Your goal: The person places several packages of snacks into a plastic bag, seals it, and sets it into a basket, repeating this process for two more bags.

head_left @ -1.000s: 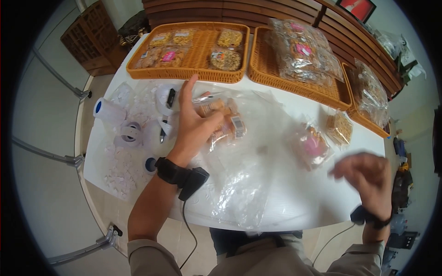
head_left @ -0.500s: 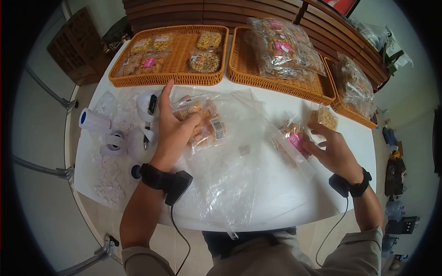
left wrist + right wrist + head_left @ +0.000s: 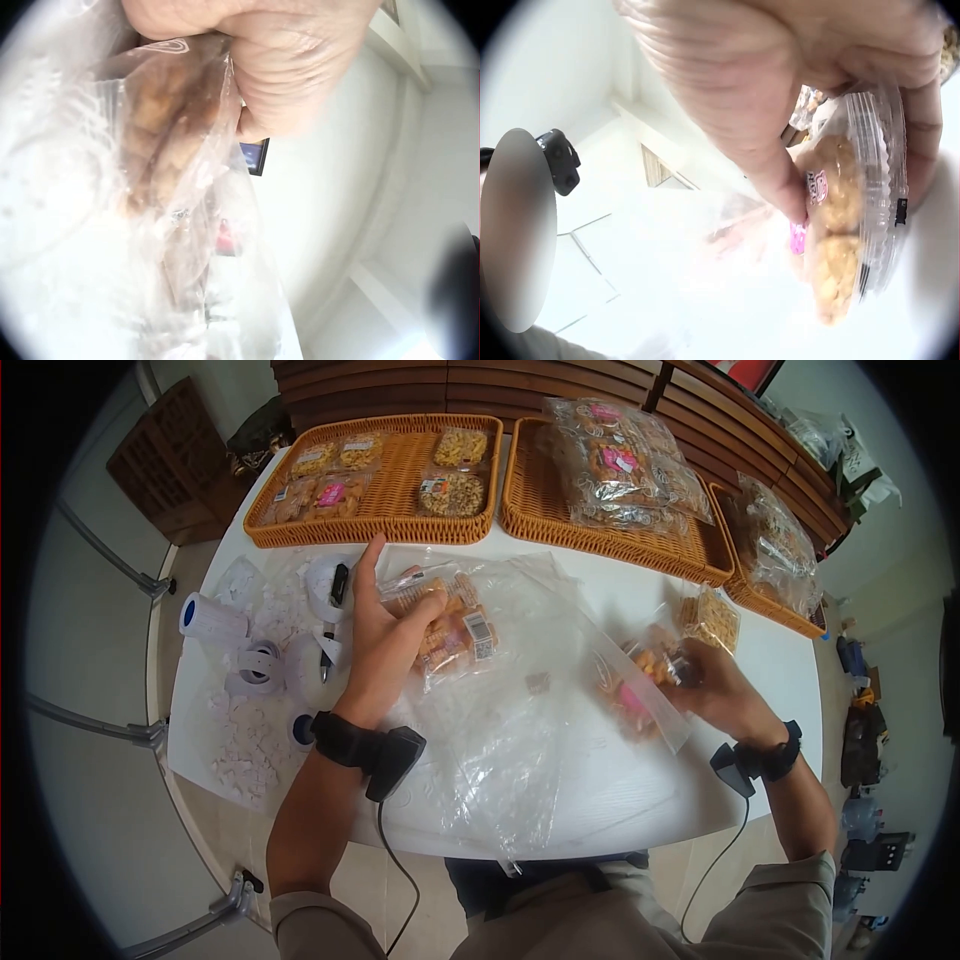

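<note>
My left hand (image 3: 380,655) grips a snack packet (image 3: 462,648) with a barcode label, thumb over its top and index finger stretched forward. A large clear plastic bag (image 3: 510,760) spreads from that hand toward the table's front edge; in the left wrist view the bag's film (image 3: 187,217) covers golden-brown pieces beneath the palm. On the right, my right hand (image 3: 725,695) pinches a clear snack packet (image 3: 836,247) with a pink label between thumb and fingers. In the head view, a flap of the clear bag overlaps this packet. Behind the right hand lies another snack packet (image 3: 712,622).
Three wicker baskets line the back: the left basket (image 3: 370,535) with several packs, the middle basket (image 3: 620,555) with a pile, the right basket (image 3: 775,608) also filled. At left lie a white roll (image 3: 210,618), a tape roll (image 3: 257,667), a black pen (image 3: 326,650) and paper scraps (image 3: 245,755).
My right hand has come in from the right and taken hold of the pink-label packet, which has shifted slightly left and tilted. The left hand keeps its hold. The head view has shifted a little.
</note>
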Available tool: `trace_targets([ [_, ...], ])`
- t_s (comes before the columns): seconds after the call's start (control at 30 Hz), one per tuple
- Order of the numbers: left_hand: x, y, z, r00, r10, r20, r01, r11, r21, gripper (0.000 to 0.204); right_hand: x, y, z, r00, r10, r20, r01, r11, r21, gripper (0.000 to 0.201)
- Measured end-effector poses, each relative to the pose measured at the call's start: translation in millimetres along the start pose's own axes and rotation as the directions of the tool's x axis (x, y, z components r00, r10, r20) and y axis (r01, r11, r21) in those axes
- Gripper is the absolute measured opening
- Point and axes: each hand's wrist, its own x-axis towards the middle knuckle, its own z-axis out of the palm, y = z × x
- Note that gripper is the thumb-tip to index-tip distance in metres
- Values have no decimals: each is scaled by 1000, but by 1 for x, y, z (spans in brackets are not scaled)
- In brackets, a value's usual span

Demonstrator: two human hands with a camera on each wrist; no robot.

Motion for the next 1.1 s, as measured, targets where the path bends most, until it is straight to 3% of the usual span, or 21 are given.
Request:
trace_targets([
  [0.1,-1,1,2,1000,-10,-19,10,1000,6,83,-7,11,-10,997,54,-59,-32,945,325,49],
  [0.23,1,-3,-1,999,42,-27,-39,995,89,77,-27,34,-29,992,-21,-124,70,912,405,56],
  [0.4,2,-11,0,961,278,13,-269,917,295,67,-62,58,-46,992,122,23,-109,763,637,55],
  [0.5,1,-7,-1,886,462,32,-355,633,688,61,-77,73,-50,986,64,154,-152,718,680,57],
  [0.57,1,-7,0,866,499,44,-394,624,675,54,-87,86,-51,954,-8,301,-220,663,716,57],
  [0.63,2,-5,-1,847,522,100,-434,569,698,46,-91,57,-46,878,-142,458,-212,742,636,59],
  [0.7,3,-3,-4,830,519,205,-476,465,746,38,-88,70,-47,724,-289,627,-105,851,514,59],
  [0.77,3,-5,-3,862,455,224,-466,535,705,32,-94,45,-34,737,-215,640,-214,825,523,57],
  [0.87,2,-6,0,893,400,207,-432,634,641,28,-101,15,-14,830,-55,556,-317,773,550,57],
  [0.93,3,-6,1,900,389,197,-423,668,612,27,-101,5,-3,841,-81,535,-212,860,464,58],
  [1.0,3,-6,0,898,393,201,-429,673,603,26,-96,-12,-1,813,-78,576,-42,981,191,63],
  [1.03,3,-6,0,897,391,205,-430,670,605,25,-99,-29,2,842,-14,540,-6,999,36,66],
  [1.1,4,-6,0,897,386,215,-432,666,608,23,-100,-42,9,846,52,530,-27,998,-55,71],
])
